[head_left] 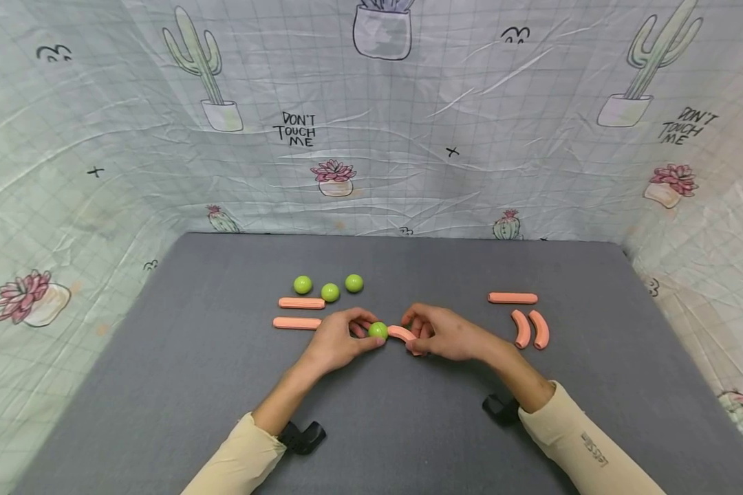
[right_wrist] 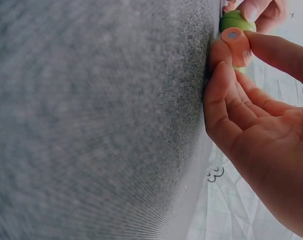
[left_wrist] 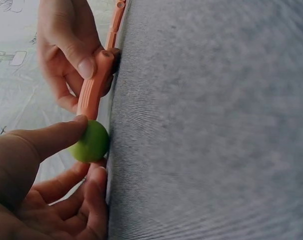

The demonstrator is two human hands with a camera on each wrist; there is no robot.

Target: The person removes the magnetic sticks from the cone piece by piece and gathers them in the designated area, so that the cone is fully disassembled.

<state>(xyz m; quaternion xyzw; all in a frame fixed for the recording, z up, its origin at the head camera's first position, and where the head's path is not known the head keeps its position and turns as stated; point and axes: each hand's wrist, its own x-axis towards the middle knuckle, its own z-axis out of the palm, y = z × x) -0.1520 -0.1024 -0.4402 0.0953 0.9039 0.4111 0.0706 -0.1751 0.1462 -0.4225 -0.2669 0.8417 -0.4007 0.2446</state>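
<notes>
My left hand pinches a glossy green ball between thumb and fingers, low over the grey tabletop. Just to its right, my right hand holds a curved orange tube between thumb and fingertips. One end of the tube meets the ball in the left wrist view, while grooves run along the tube's side. A round hole shows in the tube's near end in the right wrist view. Fingers of the right hand cover part of the tube.
Beyond the left hand lie three green balls and two straight orange tubes. At the right are a straight orange tube and two curved ones. Printed cloth hangs around the grey table.
</notes>
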